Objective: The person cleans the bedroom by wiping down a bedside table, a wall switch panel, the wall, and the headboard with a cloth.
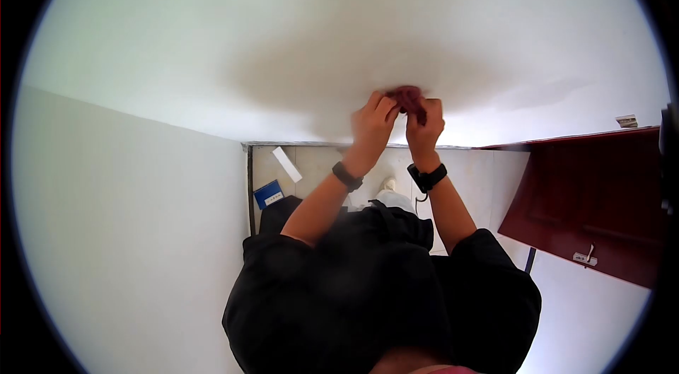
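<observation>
Currently | maroon cloth (407,96) | long axis: roughly left-to-right, right end drooping

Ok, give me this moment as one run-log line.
left hand: gripping dark red cloth | right hand: gripping same cloth | place: before white wall | wall contact: unclear

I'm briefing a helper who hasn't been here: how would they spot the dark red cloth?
Start at the pale wall, then find the left hand and right hand before it. The cloth is held between them, small and crumpled, while the door, also dark red, is big and flat.
</observation>
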The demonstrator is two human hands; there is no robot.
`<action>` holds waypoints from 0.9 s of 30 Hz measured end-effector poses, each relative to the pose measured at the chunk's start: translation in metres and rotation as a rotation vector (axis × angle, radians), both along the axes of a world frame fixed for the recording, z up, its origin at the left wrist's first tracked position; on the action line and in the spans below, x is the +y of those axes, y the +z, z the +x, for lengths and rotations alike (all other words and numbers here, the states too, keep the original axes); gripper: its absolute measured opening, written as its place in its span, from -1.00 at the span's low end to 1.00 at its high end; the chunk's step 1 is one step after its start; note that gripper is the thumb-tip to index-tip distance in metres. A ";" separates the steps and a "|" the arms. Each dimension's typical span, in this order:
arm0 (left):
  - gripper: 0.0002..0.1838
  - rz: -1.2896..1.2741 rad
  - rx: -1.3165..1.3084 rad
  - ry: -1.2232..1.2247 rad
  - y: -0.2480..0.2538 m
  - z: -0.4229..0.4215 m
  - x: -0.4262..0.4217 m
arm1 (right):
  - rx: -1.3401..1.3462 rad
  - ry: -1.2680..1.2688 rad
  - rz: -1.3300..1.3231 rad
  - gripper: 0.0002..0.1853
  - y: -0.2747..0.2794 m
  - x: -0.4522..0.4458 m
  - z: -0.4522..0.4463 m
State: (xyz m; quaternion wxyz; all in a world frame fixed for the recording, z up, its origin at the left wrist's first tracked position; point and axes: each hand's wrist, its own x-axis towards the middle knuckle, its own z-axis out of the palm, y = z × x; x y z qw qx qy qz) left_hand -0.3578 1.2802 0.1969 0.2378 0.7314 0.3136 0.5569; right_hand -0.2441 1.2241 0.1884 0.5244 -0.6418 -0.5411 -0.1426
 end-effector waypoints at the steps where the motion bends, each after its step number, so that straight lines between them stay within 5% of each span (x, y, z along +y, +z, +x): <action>1: -0.83 -0.028 0.006 -0.018 -0.020 0.001 -0.002 | -0.020 -0.001 -0.064 -0.68 -0.010 -0.005 0.001; 5: -0.84 0.047 0.062 -0.030 -0.007 -0.008 0.005 | 0.087 0.067 -0.009 -0.59 -0.007 0.000 0.001; 12: -0.83 0.119 -0.190 0.043 0.089 -0.030 0.026 | 0.025 0.127 0.238 -0.57 0.101 0.041 -0.039; 15: -0.81 0.164 -0.225 0.077 0.104 -0.036 0.027 | 0.098 0.123 0.255 -0.61 0.106 0.042 -0.050; 22: -0.85 -0.054 -0.017 0.062 -0.009 -0.046 0.026 | 0.056 0.136 -0.057 -0.70 0.013 0.029 -0.044; 27: -0.87 -0.085 0.090 0.175 -0.022 -0.070 0.025 | 0.032 0.229 -0.152 -0.68 0.022 0.036 -0.066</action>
